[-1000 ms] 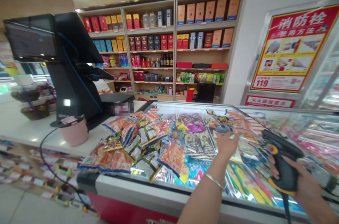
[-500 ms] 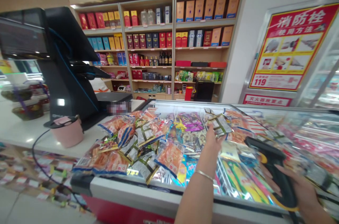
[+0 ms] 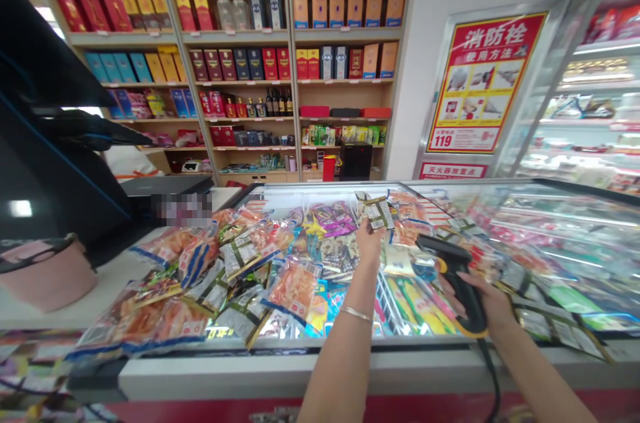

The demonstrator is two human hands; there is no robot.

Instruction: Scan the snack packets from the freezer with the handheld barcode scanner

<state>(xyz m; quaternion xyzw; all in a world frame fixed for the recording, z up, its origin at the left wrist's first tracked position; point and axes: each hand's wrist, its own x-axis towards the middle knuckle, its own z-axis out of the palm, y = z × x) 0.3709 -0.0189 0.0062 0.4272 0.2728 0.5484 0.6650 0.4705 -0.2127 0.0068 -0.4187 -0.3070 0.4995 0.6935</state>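
Note:
My left hand (image 3: 369, 241) is raised over the glass-topped freezer (image 3: 350, 356) and pinches a small snack packet (image 3: 377, 211), held up with its printed back toward me. A thin bracelet circles that wrist. My right hand (image 3: 487, 299) grips a black and yellow barcode scanner (image 3: 453, 266) by its handle, its head aimed toward the packet a short way off. The scanner's cable hangs down over the freezer's front edge. A heap of snack packets (image 3: 235, 269) lies on the glass to the left of my left arm.
A black checkout terminal (image 3: 45, 163) stands on the white counter at left, with a pink cup (image 3: 47, 273) in front of it. Shelves of boxed goods and bottles (image 3: 260, 69) fill the back wall. A red fire-hydrant poster (image 3: 483, 83) and a glass-door cooler (image 3: 590, 109) are at right.
My left hand lifted a snack packet off the glass and raised it. My right hand brought the scanner up and leftward toward it. The camera moved closer and to the right.

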